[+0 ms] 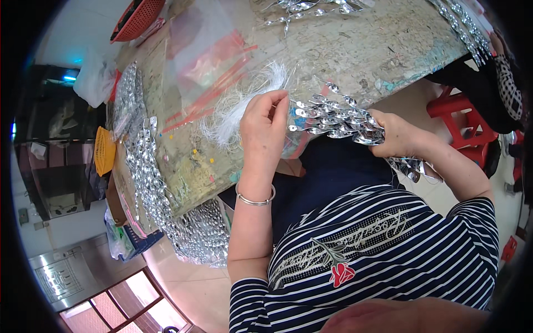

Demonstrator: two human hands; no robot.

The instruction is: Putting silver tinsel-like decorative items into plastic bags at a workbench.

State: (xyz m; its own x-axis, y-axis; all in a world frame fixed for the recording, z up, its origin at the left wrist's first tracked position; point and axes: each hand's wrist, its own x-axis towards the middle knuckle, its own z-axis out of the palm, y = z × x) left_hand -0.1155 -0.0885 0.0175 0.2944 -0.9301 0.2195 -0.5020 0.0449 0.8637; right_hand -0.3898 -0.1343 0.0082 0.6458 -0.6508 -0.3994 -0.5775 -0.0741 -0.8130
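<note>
Sensibly, my right grip (396,135) clamps the shiny silver twisted-strip bundle (345,122) behind its splayed ends (300,112), leaving them reachable beside my pinched left grip (263,125), contents unclear.

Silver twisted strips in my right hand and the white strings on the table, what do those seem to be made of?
Silver twisted strips: metallised plastic or thin metal, mirror-bright; the sharp highlights fit either. White strings: probably synthetic thread, with a slight sheen on fine, loosely splayed strands; cotton remains possible.
</note>
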